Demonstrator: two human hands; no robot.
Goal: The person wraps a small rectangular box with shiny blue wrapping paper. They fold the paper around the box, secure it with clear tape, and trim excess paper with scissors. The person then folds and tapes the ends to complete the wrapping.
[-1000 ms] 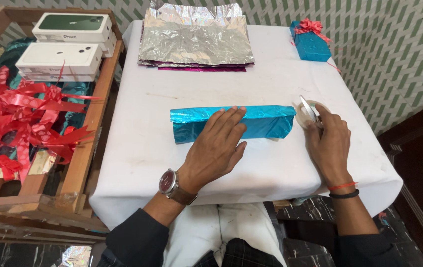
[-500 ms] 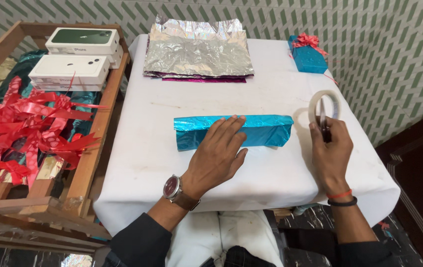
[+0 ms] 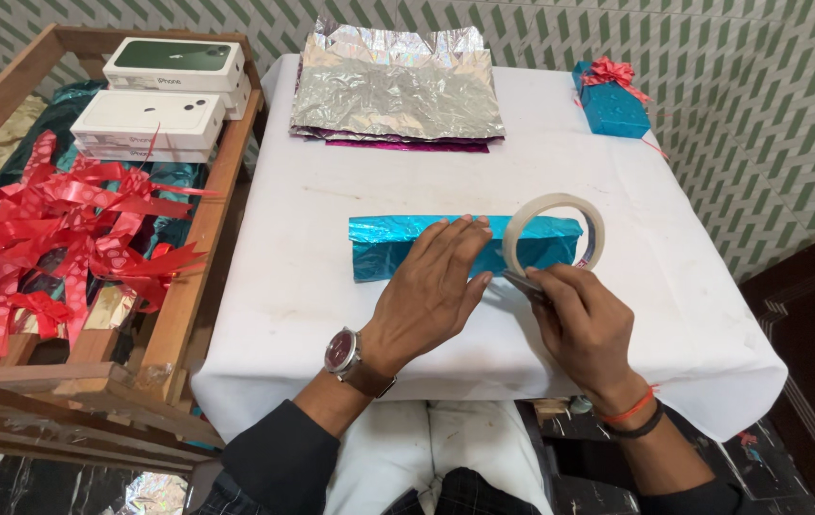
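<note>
1. Long package wrapped in shiny turquoise foil, lying crosswise near the middle of the tabletop, the left hand pressed flat on it.
2. Small gift box, turquoise wrap with a red ribbon bow on top, at the far right corner of the tabletop.
3. Two flat rectangular white boxes, the nearer one white-topped, the farther one with a dark green top, stacked at the far end of the wooden crate beside the tabletop's left edge.
</note>
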